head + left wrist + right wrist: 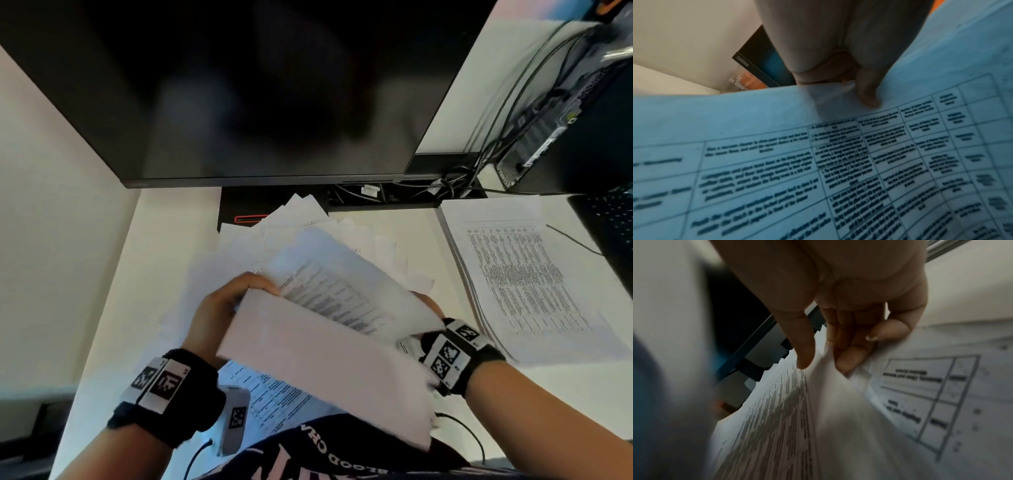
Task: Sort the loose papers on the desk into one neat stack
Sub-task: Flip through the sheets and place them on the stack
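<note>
You are holding a bundle of sheets (329,329) up over the bench (164,240), one hand at each end.

The monitor (239,89) is standing at the back, loose papers (308,219) are lying fanned beneath it, and a squared stack (527,274) is sitting to the right. Your left hand (219,308) is curling its fingers (867,91) over the bundle's far edge, thumb behind; your right hand (428,301) is mostly hiding under the sheets in the head view. Only the right wrist view is showing its fingers (851,360) pinching between two sheets; the left wrist view alone is showing the printed table.
</note>
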### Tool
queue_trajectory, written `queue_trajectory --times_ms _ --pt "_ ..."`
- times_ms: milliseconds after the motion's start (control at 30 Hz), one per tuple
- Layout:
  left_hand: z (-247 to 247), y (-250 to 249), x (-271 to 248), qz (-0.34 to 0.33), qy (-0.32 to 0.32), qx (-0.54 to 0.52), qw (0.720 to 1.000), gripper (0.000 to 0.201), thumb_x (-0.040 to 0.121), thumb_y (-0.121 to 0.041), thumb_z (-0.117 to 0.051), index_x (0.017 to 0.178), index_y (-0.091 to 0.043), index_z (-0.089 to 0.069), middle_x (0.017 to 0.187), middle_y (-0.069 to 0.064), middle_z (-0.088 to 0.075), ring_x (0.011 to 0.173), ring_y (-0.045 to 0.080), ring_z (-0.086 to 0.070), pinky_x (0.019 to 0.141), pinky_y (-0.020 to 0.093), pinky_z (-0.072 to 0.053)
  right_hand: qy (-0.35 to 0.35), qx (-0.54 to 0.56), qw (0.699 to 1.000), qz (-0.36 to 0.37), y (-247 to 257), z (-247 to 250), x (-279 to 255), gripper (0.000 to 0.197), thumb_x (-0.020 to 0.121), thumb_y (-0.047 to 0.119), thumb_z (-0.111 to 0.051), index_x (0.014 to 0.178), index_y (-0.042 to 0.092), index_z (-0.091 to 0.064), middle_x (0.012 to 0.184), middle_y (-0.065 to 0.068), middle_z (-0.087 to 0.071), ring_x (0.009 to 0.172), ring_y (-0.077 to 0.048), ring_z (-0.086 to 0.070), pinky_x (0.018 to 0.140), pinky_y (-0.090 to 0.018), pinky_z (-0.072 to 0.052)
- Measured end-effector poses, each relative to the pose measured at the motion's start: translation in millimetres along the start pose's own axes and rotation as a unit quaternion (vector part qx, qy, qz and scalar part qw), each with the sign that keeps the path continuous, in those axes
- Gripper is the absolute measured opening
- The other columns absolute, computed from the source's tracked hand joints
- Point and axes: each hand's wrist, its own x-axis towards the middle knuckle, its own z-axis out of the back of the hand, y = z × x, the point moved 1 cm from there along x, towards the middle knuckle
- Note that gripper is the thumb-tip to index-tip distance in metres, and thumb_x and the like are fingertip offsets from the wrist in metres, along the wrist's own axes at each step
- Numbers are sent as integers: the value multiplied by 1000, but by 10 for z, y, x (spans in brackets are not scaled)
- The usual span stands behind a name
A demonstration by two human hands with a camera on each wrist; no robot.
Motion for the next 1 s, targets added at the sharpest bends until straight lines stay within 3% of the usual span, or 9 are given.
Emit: queue_trajectory --times_ms 133,200,267,400,533,600,667,833,1000 --pt "102 -81 131 44 -131 -31 990 23 89 -1 -52 102 -19 -57 77 -22 -65 66 -2 -58 58 8 -44 -54 18 998 14 -25 -76 39 26 88 10 -62 113 4 -61 113 -12 -62 103 -28 -59 94 -31 -45" --pt "244 72 185 91 -219 10 971 40 89 -12 -62 122 -26 -45 82 -13 -69 71 5 -59 62 11 -42 -95 68 993 28 -23 -77 54 23 84 15 -69 103 5 -63 92 -6 -63 82 -22 -57 86 -32 -49" --pt "379 146 241 133 -259 4 957 31 89 -17 -63 117 -15 -52 88 3 -64 77 16 -54 65 25 -39 -111 107 987 40 -6 -61 70 26 83 17 -70 106 8 -64 88 -4 -62 75 -20 -54 79 -29 -46" --pt "414 311 254 255 -248 39 934 31 95 -25 -54 75 -3 -45 69 11 -45 65 26 -39 54 32 -28 -94 124 986 55 66 -57 54 18 85 17 -69 101 17 -61 90 -5 -62 61 -9 -51 73 -23 -41" --pt "212 703 185 355 -189 63 914 27 98 -26 -47 103 -1 -55 109 24 -59 91 35 -55 75 35 -38 -73 128 988 38 118 -160 44 11 88 16 -65 98 15 -62 79 -3 -62 58 -11 -53 56 -16 -41" --pt "90 820 169 388 -193 54 900 34 99 -23 -44 122 2 -50 124 26 -55 112 39 -53 84 34 -38 -60 96 993 45 115 -222 51 16 91 17 -60 105 10 -65 80 0 -62 66 -15 -56 63 -19 -43" --pt "-17 839 170 402 -210 42 890 38 99 -23 -43 127 3 -45 123 23 -54 114 38 -51 90 36 -38 -56 64 995 61 105 -252 52 21 93 17 -58 110 9 -66 90 1 -61 78 -16 -56 72 -16 -41" --pt "-184 757 191 382 -261 -96 881 44 91 -17 -60 129 -8 -39 110 11 -55 100 26 -52 84 34 -38 -19 128 988 81 100 -210 -23 12 90 13 -62 102 13 -65 72 6 -61 52 -12 -53 45 -5 -40" --pt "-125 773 157 360 -246 16 900 42 90 -14 -61 128 -9 -45 109 10 -58 102 29 -56 92 37 -43 -8 154 981 115 45 -76 -62 16 86 20 -66 102 20 -71 69 10 -67 48 0 -55 54 -10 -41"
